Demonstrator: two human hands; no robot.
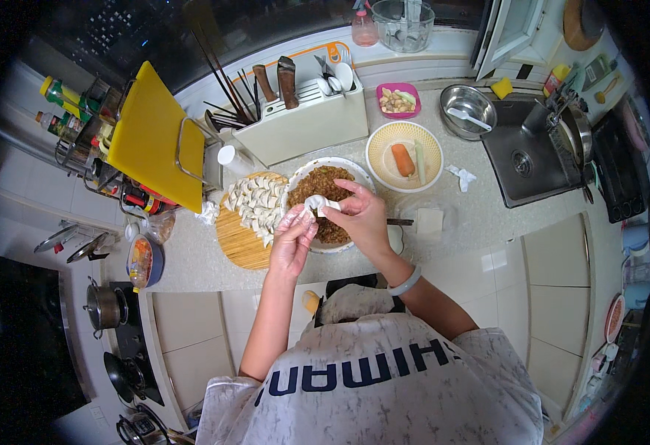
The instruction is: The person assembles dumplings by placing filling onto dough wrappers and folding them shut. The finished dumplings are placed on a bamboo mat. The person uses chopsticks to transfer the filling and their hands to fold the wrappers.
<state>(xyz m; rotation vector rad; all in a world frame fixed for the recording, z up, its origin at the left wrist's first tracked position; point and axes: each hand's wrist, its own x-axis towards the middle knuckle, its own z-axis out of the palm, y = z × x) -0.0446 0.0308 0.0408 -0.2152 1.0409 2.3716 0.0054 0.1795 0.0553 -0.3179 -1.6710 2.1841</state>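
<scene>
Between my two hands is a white dumpling wrapper (315,201), bent into a curve above a bowl of brown minced filling (325,181). My left hand (293,233) pinches its left end, and the fingers look dusted with flour. On the other end, my right hand (363,214) grips the dough between thumb and fingers. Rows of folded dumplings (255,203) cover much of a round wooden board (236,245) left of the bowl. Dark chopsticks (400,222) stick out from behind my right hand. A stack of pale square wrappers (429,223) lies on clear plastic to the right.
Behind the bowl stands a knife and cutlery holder (308,119). A yellow cutting board (155,144) leans at the left. A basket (404,186) holds a carrot and a green stalk. Further right are a steel bowl (453,125) and the sink (530,183).
</scene>
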